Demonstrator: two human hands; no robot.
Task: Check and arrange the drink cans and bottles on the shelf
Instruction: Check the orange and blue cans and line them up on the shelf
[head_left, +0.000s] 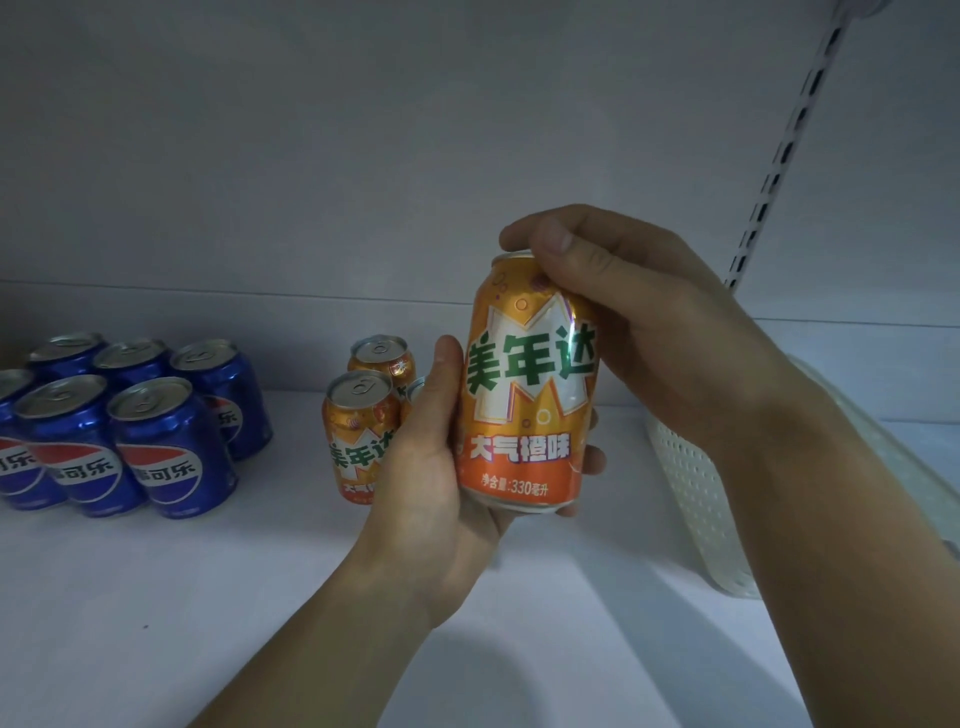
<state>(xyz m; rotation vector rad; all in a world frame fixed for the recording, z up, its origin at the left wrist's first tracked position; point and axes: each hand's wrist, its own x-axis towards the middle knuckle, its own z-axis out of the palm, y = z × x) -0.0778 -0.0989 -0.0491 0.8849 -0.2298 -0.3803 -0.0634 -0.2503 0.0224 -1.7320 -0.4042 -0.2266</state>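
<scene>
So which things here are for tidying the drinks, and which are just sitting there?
For the job: orange can held in left hand and right hand; orange cans and blue cans on the shelf.
Just there: white perforated basket.

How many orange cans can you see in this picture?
4: one held can in both hands, two standing cans on the shelf, one can mostly hidden behind the left hand. More may be hidden.

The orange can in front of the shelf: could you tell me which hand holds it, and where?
Both. The left hand cradles the orange can at its lower side and base; the right hand grips its top.
</scene>
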